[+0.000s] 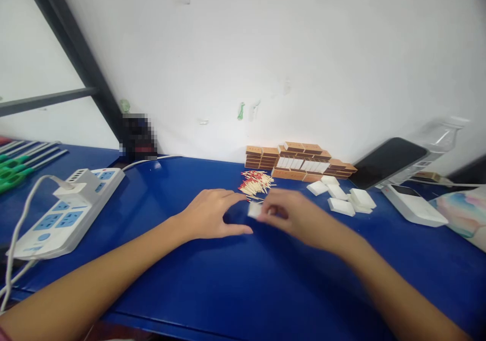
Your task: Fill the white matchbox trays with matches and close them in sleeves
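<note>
My right hand [294,214] pinches a small white matchbox tray [254,209] just above the blue table [243,275]; the hand is blurred by motion. My left hand [210,213] rests on the table beside it, fingers curved and apart, thumb stretched toward the tray, holding nothing. Just behind both hands lies a loose pile of red-tipped matches [256,183]. Further back, brown matchbox sleeves [298,161] are stacked against the wall. Several empty white trays [343,196] lie to the right of my right hand.
A white power strip [66,212] with a plugged charger and cable sits at the left. Green-handled tools [17,166] lie at the far left. A dark phone [389,161] leans at the right over a white device [413,204], beside a colourful pad [465,214].
</note>
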A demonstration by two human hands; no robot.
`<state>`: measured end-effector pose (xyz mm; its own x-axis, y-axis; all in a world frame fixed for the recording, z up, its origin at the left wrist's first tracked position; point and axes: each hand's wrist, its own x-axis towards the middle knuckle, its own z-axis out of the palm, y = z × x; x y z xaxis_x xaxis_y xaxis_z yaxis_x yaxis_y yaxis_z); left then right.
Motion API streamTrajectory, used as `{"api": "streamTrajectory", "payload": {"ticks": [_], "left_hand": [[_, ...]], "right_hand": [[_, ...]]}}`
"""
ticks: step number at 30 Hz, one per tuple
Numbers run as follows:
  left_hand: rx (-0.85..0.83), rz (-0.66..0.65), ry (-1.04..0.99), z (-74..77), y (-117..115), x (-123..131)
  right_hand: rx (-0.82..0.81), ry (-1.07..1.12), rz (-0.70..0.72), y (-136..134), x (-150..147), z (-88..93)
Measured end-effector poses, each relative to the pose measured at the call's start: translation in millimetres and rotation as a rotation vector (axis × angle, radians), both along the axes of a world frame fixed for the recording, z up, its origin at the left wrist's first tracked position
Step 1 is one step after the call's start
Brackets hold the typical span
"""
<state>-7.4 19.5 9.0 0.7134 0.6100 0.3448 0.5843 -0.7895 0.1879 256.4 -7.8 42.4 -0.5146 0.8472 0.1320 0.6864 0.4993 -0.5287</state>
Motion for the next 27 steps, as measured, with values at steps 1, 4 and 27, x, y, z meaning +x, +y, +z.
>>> {"api": "streamTrajectory", "payload": {"ticks": [1, 4, 27], "left_hand": [[-0.025, -0.021, 0.023, 0.0, 0, 0], [-0.082, -0.079, 0.079, -1.2, 0, 0], [-0.001, -0.17, 0.13, -0.2, 3, -2]], "right_hand": [[-0.034, 0.007, 0.05, -5, -13, -3.0], [-0.056, 0.035, 0.042, -6, -22, -9.6], [0.034, -0.027, -0.044, 24, 7, -48.8]]}}
